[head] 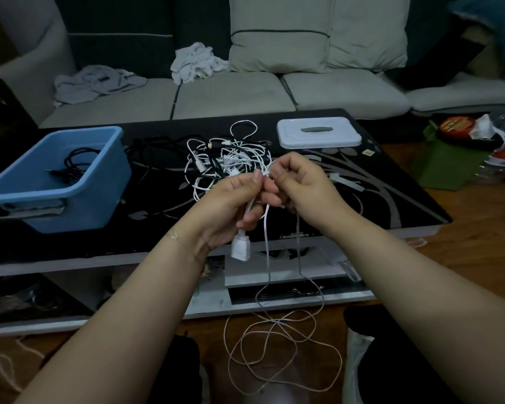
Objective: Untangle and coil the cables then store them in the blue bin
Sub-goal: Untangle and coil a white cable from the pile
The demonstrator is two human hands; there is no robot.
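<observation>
A flat white cable [267, 252] hangs from both my hands over the table's front edge and loops loosely on the floor [277, 348]. My left hand [236, 205] is shut on it near its white plug [241, 248], which dangles below the palm. My right hand [301, 182] pinches the same cable just beside the left thumb. Behind my hands a tangle of white and black cables [228, 161] lies on the black table. The blue bin [70, 185] stands at the table's left with a coiled black cable [73, 166] inside.
A white lid with a grey handle [318, 132] lies at the table's back right. A grey sofa with cloths [199, 62] runs behind the table. A green bin [449, 161] and bottles stand on the floor to the right. A lower shelf sits under the tabletop.
</observation>
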